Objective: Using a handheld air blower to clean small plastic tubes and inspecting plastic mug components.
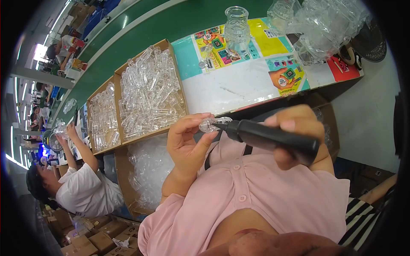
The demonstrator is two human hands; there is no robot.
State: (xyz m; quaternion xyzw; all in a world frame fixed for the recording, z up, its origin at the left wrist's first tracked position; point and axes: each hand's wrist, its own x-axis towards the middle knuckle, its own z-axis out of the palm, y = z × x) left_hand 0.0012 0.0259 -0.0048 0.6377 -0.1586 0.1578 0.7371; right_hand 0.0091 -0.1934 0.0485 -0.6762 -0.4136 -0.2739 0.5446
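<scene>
My left hand [188,143] pinches a small clear plastic piece [209,124] between thumb and fingertips, held up close to my chest. My right hand [299,132] is wrapped around a thick black pen-shaped tool [269,135], whose pointed tip touches the clear piece. Both hands hover in front of my pink shirt, just below the near edge of the white work mat [230,91].
Two cardboard boxes [177,70] of clear plastic tubes sit on the green table, with a third box [124,179] of clear parts lower down. A clear jar [237,27] and a heap of clear bags [324,25] stand at the back. A person in white [85,187] works at my left.
</scene>
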